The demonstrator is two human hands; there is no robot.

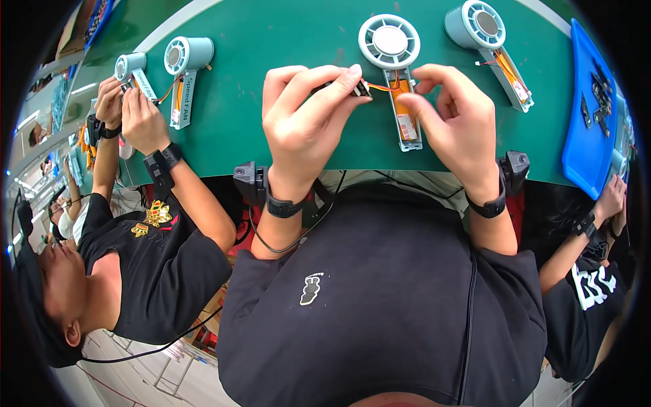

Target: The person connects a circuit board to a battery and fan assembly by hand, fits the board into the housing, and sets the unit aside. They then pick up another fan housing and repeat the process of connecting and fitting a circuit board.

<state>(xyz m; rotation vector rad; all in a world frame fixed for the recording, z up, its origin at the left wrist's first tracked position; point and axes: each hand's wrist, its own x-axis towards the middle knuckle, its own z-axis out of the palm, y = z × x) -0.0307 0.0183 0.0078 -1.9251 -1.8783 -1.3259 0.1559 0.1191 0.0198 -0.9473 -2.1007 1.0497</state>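
Pinched between the thumb and fingers of my left hand (303, 119) is a small black part (364, 89), partly hidden by the fingers. Thin red and yellow wires (383, 87) run from it to a light blue handheld fan (408, 139), which lies on the green table with its round head pointing away from me. The fan's handle is uncovered, and an orange-wrapped battery (405, 105) shows inside. My right hand (456, 112) is at the right side of the handle, fingers curled loosely and apart from the thumb, holding nothing. Its thumb overlaps the handle's edge; contact is unclear.
Another opened fan (513, 88) lies to the right, and one (182, 102) to the left on the green table (285, 34). At the right edge, a blue tray (576, 146) holds several black parts (598, 98). Co-workers sit on both sides; the left one handles a fan (129, 66).
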